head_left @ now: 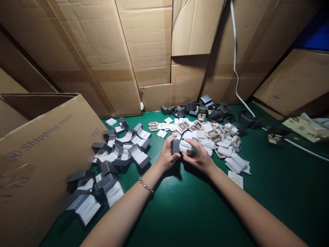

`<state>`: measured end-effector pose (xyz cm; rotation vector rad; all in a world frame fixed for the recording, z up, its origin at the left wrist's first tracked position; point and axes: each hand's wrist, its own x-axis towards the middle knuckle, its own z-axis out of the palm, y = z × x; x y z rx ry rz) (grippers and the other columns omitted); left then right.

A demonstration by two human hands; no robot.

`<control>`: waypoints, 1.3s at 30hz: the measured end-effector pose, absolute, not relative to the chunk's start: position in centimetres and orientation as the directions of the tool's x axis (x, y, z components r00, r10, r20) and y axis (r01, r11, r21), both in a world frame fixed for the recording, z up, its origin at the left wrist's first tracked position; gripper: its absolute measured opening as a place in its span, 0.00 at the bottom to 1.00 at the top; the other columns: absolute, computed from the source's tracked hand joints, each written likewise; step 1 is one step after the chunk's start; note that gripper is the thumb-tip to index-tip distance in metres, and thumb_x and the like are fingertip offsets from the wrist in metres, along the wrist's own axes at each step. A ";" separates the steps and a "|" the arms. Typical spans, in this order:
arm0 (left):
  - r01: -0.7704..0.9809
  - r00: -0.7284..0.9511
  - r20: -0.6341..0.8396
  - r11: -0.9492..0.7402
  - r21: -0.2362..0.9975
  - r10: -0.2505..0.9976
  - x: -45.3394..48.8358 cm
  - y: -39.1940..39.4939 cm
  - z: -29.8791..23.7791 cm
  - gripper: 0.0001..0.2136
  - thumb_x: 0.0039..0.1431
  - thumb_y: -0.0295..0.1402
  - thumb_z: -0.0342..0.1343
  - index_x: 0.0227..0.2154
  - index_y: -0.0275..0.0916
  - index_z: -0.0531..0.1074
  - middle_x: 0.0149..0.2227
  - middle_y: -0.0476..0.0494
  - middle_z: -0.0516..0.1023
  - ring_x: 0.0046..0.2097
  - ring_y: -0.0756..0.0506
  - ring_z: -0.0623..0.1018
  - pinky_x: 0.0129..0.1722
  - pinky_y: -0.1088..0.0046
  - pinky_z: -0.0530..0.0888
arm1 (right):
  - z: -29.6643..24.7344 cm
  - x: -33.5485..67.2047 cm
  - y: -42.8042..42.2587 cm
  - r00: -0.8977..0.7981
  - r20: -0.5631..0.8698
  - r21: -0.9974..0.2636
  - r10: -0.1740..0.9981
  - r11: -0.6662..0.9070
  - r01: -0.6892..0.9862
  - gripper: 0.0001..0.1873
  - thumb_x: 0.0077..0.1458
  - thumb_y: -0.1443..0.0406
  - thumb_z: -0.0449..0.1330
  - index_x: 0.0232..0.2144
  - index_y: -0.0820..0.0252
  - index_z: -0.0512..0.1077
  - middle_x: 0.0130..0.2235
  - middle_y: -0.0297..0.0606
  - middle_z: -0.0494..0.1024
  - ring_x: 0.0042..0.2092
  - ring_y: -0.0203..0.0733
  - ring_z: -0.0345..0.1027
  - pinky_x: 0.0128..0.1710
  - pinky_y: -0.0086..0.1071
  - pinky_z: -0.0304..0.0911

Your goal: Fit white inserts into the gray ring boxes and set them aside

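Observation:
Both my hands meet over the green table (195,209), holding one small grey box (175,146) with a white insert (185,147) sticking out of its right side. My left hand (166,157), a bracelet on its wrist, grips the grey box. My right hand (200,157) pinches the white insert. Just behind my hands lies a pile of white and beige inserts (205,133).
Open grey boxes with white lining (120,154) are heaped at the left. Shut grey boxes (200,109) lie at the back. A big "Shipping mark" carton (38,154) stands at the left. Cardboard sheets (149,51) wall the back. A white cable (235,58) hangs at right.

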<state>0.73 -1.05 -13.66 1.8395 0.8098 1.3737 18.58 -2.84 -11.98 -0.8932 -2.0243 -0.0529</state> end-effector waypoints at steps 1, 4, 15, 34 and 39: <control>0.087 0.225 0.540 -0.568 0.818 0.811 0.8 -1.0 -13.7 0.35 0.49 0.64 0.44 0.51 0.42 0.61 0.55 0.34 0.64 0.56 0.37 0.67 0.56 0.57 0.63 | -12.0 18.5 -2.9 -0.346 0.748 -0.287 0.566 0.746 0.601 0.31 0.54 0.68 0.57 0.58 0.50 0.52 0.48 0.43 0.73 0.48 0.46 0.71 0.45 0.41 0.71; 0.130 0.197 0.577 -0.604 0.786 0.793 0.8 -0.7 -13.9 0.35 0.50 0.66 0.40 0.50 0.42 0.60 0.53 0.34 0.64 0.55 0.37 0.67 0.55 0.55 0.64 | -12.0 18.2 -3.0 -0.360 0.748 -0.292 0.557 0.764 0.575 0.32 0.54 0.68 0.58 0.59 0.49 0.53 0.48 0.44 0.73 0.47 0.47 0.71 0.45 0.42 0.71; 0.188 0.205 0.604 -0.637 0.748 0.770 0.7 -0.6 -14.1 0.32 0.53 0.64 0.40 0.48 0.42 0.60 0.52 0.34 0.61 0.55 0.36 0.65 0.55 0.54 0.63 | -11.8 17.9 -3.3 -0.348 0.658 -0.443 0.668 0.716 0.539 0.32 0.52 0.68 0.58 0.59 0.51 0.56 0.48 0.44 0.74 0.48 0.48 0.71 0.45 0.42 0.71; 0.187 0.157 0.526 -0.548 0.815 0.836 0.9 0.0 -13.6 0.36 0.49 0.67 0.37 0.45 0.41 0.64 0.43 0.40 0.68 0.47 0.39 0.69 0.49 0.58 0.66 | -12.5 17.5 -3.2 -0.352 0.565 -0.552 0.746 0.659 0.511 0.33 0.55 0.64 0.57 0.61 0.52 0.52 0.56 0.45 0.69 0.55 0.49 0.66 0.53 0.45 0.65; 0.143 0.115 0.460 -0.473 0.869 0.880 0.9 -0.1 -13.5 0.36 0.48 0.68 0.39 0.44 0.40 0.65 0.41 0.40 0.69 0.45 0.39 0.70 0.49 0.59 0.66 | -12.7 17.3 -3.1 -0.393 0.558 -0.511 0.731 0.676 0.531 0.33 0.58 0.62 0.55 0.63 0.52 0.48 0.60 0.47 0.64 0.60 0.50 0.59 0.57 0.50 0.61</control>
